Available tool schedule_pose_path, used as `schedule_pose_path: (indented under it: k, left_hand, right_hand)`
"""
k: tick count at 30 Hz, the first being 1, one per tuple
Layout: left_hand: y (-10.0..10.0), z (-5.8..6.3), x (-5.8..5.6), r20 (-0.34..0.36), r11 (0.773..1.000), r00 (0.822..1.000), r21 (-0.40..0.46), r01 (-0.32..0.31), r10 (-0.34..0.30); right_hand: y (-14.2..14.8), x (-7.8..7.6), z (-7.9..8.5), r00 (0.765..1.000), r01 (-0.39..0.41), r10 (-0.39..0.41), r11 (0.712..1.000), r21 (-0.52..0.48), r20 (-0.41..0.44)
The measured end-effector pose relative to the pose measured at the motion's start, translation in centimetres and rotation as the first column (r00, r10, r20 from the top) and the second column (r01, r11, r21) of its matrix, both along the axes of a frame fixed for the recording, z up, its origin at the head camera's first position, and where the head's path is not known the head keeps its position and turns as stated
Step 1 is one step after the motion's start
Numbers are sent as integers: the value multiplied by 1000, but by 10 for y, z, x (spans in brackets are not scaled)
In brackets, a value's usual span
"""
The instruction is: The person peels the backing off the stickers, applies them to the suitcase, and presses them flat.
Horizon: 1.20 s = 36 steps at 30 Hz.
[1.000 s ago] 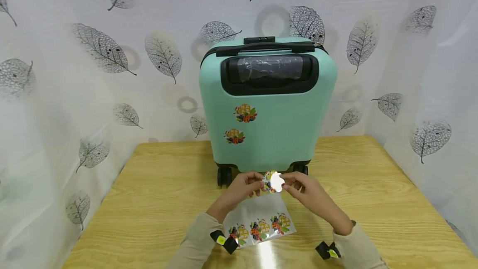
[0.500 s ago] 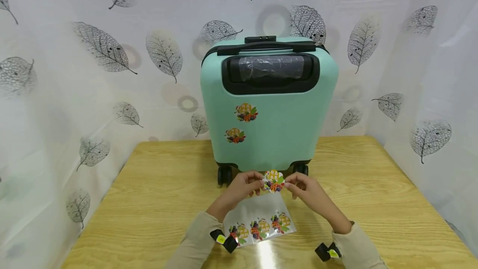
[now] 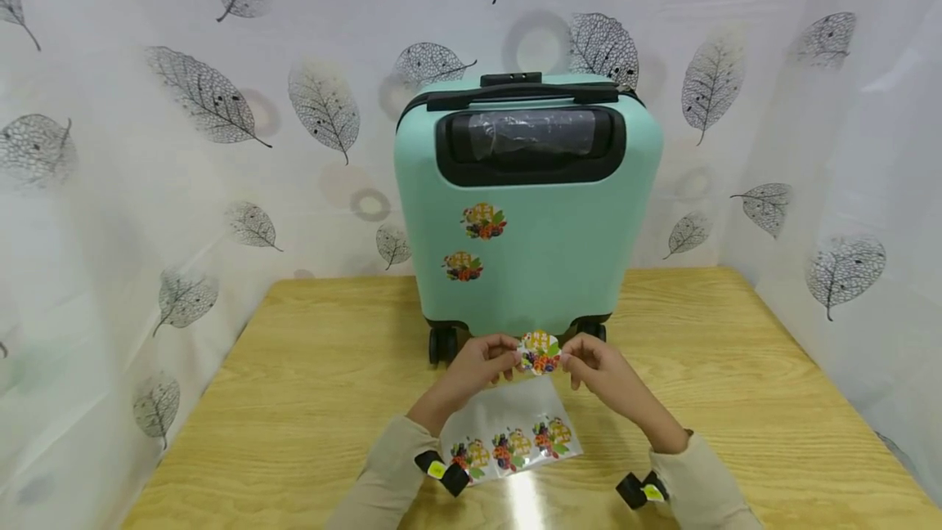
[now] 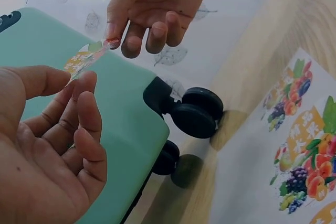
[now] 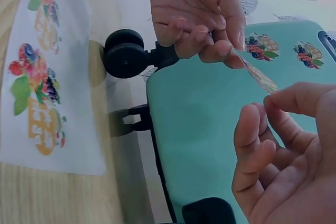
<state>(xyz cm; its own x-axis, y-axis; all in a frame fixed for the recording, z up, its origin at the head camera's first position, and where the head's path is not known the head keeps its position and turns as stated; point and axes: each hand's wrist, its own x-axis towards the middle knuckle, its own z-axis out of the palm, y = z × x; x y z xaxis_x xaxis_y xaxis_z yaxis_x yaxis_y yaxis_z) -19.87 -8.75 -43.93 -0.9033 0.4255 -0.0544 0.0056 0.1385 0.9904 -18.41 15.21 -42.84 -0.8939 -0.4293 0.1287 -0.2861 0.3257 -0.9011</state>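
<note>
A fruit-print sticker (image 3: 540, 352) is stretched between both hands, low in front of the mint-green suitcase (image 3: 559, 260). My left hand (image 3: 477, 368) pinches its left edge between thumb and forefinger. At the opposite edge, my right hand (image 3: 605, 375) pinches it the same way. The left wrist view shows the sticker (image 4: 83, 60) nearly edge-on, its printed face partly visible. On the suitcase front are two similar stickers, an upper one (image 3: 483, 221) and a lower one (image 3: 463, 267). Beneath the hands lies a white sticker sheet (image 3: 508, 407) with several fruit stickers along its near side.
The suitcase stands upright on black wheels (image 3: 443, 345) at the back of the wooden table (image 3: 316, 399). Behind it hangs a white curtain (image 3: 324, 211) with a leaf print. Black bands with small devices sit on both wrists.
The sticker showed a white patch over its right half a second ago; now its whole printed face shows. Both hands keep their hold, with the sticker slightly higher.
</note>
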Motion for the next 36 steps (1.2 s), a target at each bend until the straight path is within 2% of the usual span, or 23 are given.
schedule_pose_path:
  k: [8, 17, 25, 36]
  left_hand:
    - [-1, 12, -4, -14, 1000, 1000, 16, 2, -2]
    - [1, 18, -6, -32, 1000, 999, -13, -28, 27]
    - [1, 19, -5, -48, 998, 998, -23, -53, 52]
    - [1, 28, -6, -50, 999, 998, -9, -32, 31]
  right_hand:
    - [0, -3, 8, 998, -43, 42, 999, -23, -35]
    - [-3, -4, 20, 999, 15, -16, 1000, -27, -44]
    - [-3, -3, 23, 999, 9, -10, 999, -44, -43]
    - [-2, -8, 27, 998, 24, -25, 1000, -14, -52]
